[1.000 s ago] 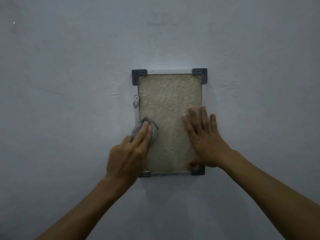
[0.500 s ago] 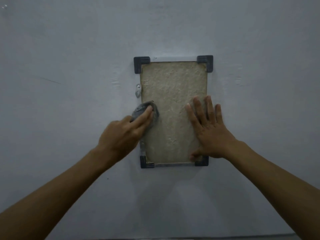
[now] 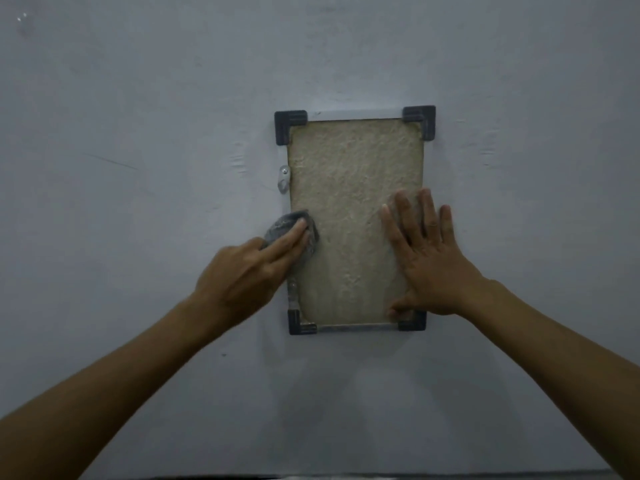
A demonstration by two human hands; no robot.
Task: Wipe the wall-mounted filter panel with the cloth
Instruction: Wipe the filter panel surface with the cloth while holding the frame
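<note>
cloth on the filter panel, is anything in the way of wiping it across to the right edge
Yes. The right hand lies flat on the lower right part of the filter panel, in line with the cloth that the left hand presses at the left edge. The panel's upper half is bare.

Cloth point(image 3: 292, 230) partly under left hand point(image 3: 242, 275), panel's lower-right corner behind right hand point(image 3: 429, 265)
</note>
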